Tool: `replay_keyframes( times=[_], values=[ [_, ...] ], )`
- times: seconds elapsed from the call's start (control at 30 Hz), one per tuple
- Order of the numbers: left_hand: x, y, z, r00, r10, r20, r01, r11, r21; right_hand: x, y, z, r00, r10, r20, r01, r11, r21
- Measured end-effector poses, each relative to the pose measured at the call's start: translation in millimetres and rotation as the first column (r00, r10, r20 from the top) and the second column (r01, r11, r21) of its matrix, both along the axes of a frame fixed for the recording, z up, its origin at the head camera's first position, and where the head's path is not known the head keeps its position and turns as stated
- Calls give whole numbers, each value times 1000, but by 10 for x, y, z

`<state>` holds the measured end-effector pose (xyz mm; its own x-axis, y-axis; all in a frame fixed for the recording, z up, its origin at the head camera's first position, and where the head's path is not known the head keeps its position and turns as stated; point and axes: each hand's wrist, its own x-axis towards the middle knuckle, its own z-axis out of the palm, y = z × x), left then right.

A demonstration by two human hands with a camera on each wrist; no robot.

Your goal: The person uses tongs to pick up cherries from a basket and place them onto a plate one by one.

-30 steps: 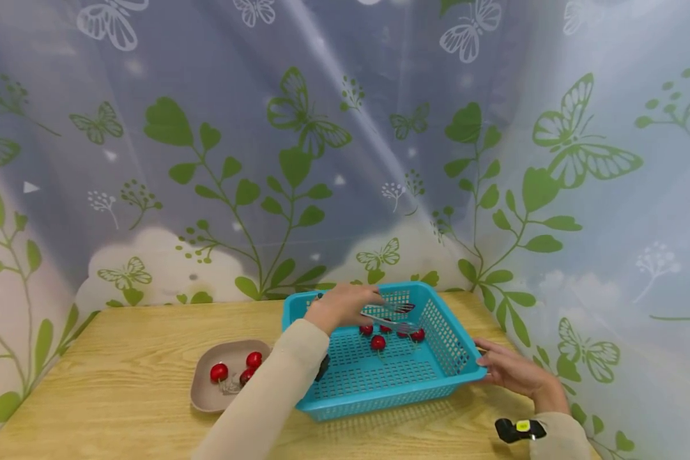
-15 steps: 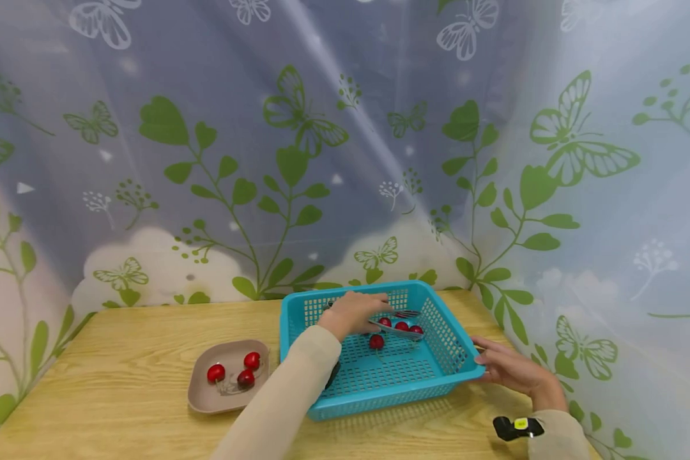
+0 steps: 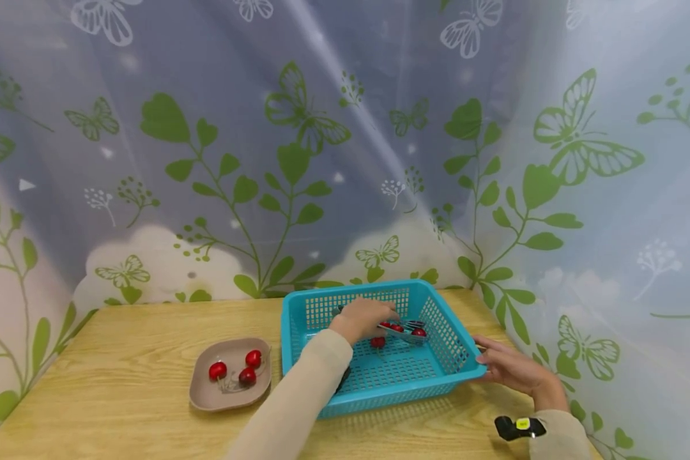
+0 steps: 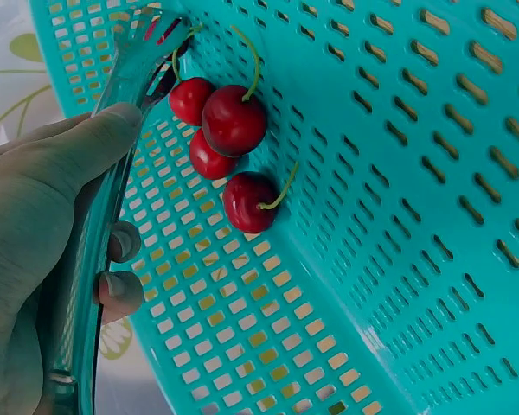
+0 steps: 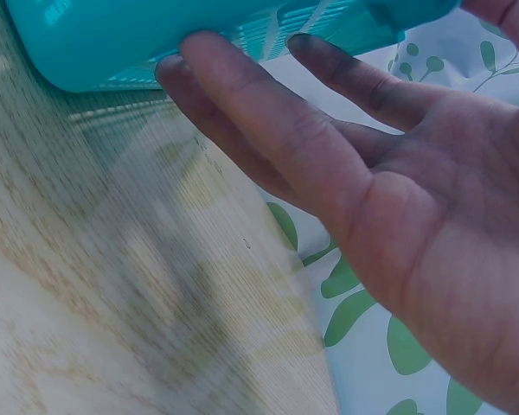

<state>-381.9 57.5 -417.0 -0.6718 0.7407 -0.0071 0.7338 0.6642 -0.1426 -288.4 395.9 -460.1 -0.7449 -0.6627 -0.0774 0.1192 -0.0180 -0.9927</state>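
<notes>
My left hand (image 3: pixel 367 316) reaches into a blue plastic basket (image 3: pixel 379 390) and grips a pair of tongs (image 4: pixel 131 73) with slotted tips. The tips lie at the basket's far right part, over the cherries. Several red cherries (image 4: pixel 233 121) with green stems rest there against the wall; some are partly covered by the tongs in the head view. A little red shows between the tips in the left wrist view. My right hand (image 3: pixel 514 370) holds the basket's right front corner, thumb at the rim and fingers along the outer side.
Left of the basket, a beige dish (image 3: pixel 204 396) holds three cherries (image 3: pixel 247 375) on the wooden table (image 3: pixel 121 370). A curtain (image 3: pixel 322 191) patterned with leaves and butterflies hangs behind the table and along its right side.
My left hand has moved right and slightly down with the tongs, whose tips have come closer together around the cherries. My right hand stays at the basket corner.
</notes>
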Motion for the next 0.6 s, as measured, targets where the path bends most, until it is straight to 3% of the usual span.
replay_keyframes(
  times=[0.3,0.6],
  values=[
    [55,-59,61,999,16,33,-17,1000,25,9,-31,11,1000,6,-18,-5,1000,10],
    [68,-172,199,1000,-20,2,20,999,49,-6,-12,4,1000,18,-6,-18,1000,14]
  ],
)
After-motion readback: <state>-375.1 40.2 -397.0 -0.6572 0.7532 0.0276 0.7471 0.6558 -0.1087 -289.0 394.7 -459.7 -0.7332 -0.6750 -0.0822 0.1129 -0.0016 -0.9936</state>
